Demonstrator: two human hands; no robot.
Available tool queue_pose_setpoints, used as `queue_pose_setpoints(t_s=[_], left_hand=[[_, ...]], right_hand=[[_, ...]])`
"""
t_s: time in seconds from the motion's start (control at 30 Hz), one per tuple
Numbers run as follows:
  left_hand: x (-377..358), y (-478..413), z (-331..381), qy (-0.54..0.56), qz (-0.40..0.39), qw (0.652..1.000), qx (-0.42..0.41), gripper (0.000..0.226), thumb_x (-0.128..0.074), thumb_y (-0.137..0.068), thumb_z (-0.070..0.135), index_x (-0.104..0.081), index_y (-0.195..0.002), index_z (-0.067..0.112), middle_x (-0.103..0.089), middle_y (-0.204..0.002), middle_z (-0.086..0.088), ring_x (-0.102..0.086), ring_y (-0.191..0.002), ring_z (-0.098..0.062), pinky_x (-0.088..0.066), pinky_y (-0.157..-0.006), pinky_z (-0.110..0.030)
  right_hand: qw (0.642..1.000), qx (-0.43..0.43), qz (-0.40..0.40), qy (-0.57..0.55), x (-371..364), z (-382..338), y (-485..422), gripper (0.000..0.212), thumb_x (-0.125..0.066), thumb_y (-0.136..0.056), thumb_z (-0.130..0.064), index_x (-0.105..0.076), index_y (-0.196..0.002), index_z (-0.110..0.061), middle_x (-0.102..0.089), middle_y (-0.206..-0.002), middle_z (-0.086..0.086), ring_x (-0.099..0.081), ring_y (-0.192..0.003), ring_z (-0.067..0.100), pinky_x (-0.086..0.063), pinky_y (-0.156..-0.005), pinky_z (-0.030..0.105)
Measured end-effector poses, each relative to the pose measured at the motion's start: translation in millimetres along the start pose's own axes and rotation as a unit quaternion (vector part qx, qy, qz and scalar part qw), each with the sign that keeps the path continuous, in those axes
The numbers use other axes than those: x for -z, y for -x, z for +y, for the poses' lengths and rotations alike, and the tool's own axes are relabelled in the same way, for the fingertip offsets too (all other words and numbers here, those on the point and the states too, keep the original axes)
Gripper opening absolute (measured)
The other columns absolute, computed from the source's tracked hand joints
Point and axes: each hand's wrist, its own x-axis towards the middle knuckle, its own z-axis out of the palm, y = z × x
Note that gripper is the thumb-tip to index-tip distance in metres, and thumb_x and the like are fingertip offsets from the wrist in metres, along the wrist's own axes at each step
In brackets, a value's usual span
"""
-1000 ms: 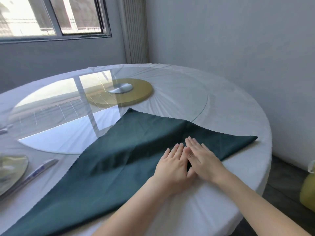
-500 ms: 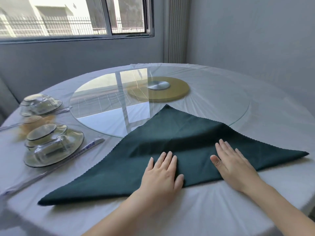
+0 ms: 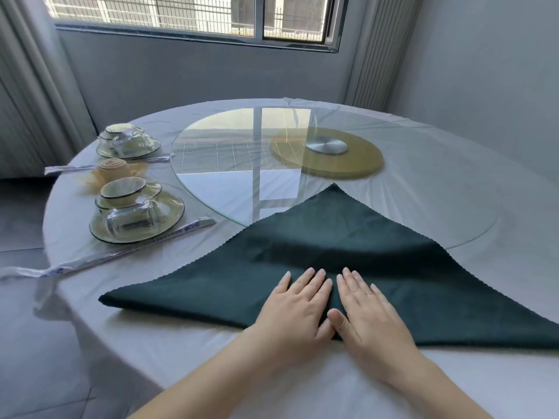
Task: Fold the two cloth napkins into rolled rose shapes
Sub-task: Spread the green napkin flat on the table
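Both hands have come back together since half a second ago: the left hand [image 3: 295, 309] and right hand [image 3: 367, 316] lie flat with straight fingers, side by side on the green napkin [image 3: 332, 243], by its fold along the table's [image 3: 211, 358] near edge. It is only a triangle (no rolling begun, I judge). A beige napkin [image 3: 113, 170] near the left edge already looks rolled into a rose.
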Motion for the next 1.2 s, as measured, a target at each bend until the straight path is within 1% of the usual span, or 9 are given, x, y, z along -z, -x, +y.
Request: queue_pose_setpoints(t_s=[0.07,0.2,0.37,0.43,0.5,0.77,0.87,1.03,1.2], left_hand=[[3,2,-1,0.009,-0.004,1.0,0.01,0.089,0.006,-0.073,0.057,-0.015,-0.15,0.016,-0.007,-0.158,-0.001,-0.002,-0.146,-0.017,0.004,-0.116,-0.04],[6,15,-17,-0.01,-0.01,0.999,0.039,0.095,0.012,-0.067,0.062,-0.004,-0.151,0.021,0.004,-0.158,0.005,0.007,-0.145,-0.011,0.006,-0.116,-0.036],[19,54,-54,-0.027,-0.033,0.997,0.059,0.09,0.016,-0.068,0.059,-0.001,-0.15,0.029,0.006,-0.158,0.009,0.009,-0.145,-0.009,0.009,-0.115,-0.033],[24,67,-68,-0.031,-0.039,0.996,0.069,0.073,0.008,-0.083,0.059,0.0,-0.15,0.031,0.007,-0.158,0.01,0.01,-0.144,-0.008,0.009,-0.115,-0.033],[30,77,-84,-0.027,-0.046,0.995,0.079,0.055,-0.009,-0.098,0.05,0.0,-0.15,0.033,0.008,-0.157,0.012,0.012,-0.144,-0.007,0.009,-0.117,-0.033],[37,99,-131,-0.001,-0.055,0.998,0.037,0.05,-0.017,-0.1,0.046,-0.003,-0.147,0.043,0.006,-0.156,0.019,0.012,-0.142,-0.002,0.008,-0.117,-0.033],[41,102,-140,-0.003,-0.064,0.998,0.026,0.052,-0.014,-0.097,0.05,-0.003,-0.147,0.043,0.006,-0.156,0.018,0.013,-0.142,-0.001,0.009,-0.116,-0.032],[44,107,-152,-0.006,-0.053,0.998,0.033,0.083,0.008,-0.067,0.069,-0.003,-0.146,0.045,0.007,-0.155,0.019,0.012,-0.141,0.0,0.01,-0.115,-0.029],[46,112,-157,-0.014,-0.053,0.998,0.034,0.088,0.007,-0.065,0.078,-0.002,-0.146,0.046,0.01,-0.15,0.024,0.012,-0.142,-0.001,0.008,-0.117,-0.031]], right_hand=[[1.0,0.0,0.008,-0.003,-2,0,0,0.119,0.045,-0.05,-0.073,0.007,-0.148,-0.016,0.018,-0.152,-0.008,0.03,-0.131,0.004,0.014,-0.109,0.022],[1.0,-0.008,0.022,0.002,-4,-1,0,0.117,0.049,-0.05,-0.067,0.008,-0.148,-0.019,0.019,-0.151,-0.011,0.025,-0.131,-0.002,0.014,-0.108,0.02],[1.0,-0.011,0.021,-0.006,-3,-3,2,0.112,0.046,-0.05,-0.069,0.013,-0.146,-0.022,0.022,-0.146,-0.018,0.023,-0.131,-0.008,0.013,-0.11,0.018],[1.0,-0.016,0.015,-0.008,-2,-3,2,0.111,0.046,-0.05,-0.07,0.014,-0.145,-0.023,0.023,-0.145,-0.018,0.023,-0.131,-0.008,0.014,-0.11,0.018],[1.0,-0.02,0.01,-0.008,-2,-3,2,0.111,0.044,-0.05,-0.072,0.012,-0.146,-0.025,0.021,-0.147,-0.018,0.022,-0.133,-0.008,0.013,-0.111,0.018],[0.999,-0.042,0.0,-0.025,3,-6,3,0.116,0.034,-0.054,-0.081,0.0,-0.149,-0.023,0.009,-0.153,-0.016,0.014,-0.136,-0.008,0.008,-0.113,0.019],[0.998,-0.05,0.0,-0.027,5,-9,4,0.119,0.034,-0.051,-0.082,0.0,-0.149,-0.023,0.007,-0.152,-0.017,0.014,-0.133,-0.01,0.008,-0.112,0.018],[0.997,-0.067,0.006,-0.038,4,-9,3,0.12,0.031,-0.051,-0.084,-0.003,-0.149,-0.024,0.003,-0.156,-0.014,0.012,-0.131,-0.011,0.006,-0.112,0.019],[0.997,-0.069,0.015,-0.036,2,-7,2,0.121,0.031,-0.049,-0.084,-0.003,-0.149,-0.025,0.002,-0.156,-0.013,0.011,-0.131,-0.011,0.006,-0.111,0.019]])
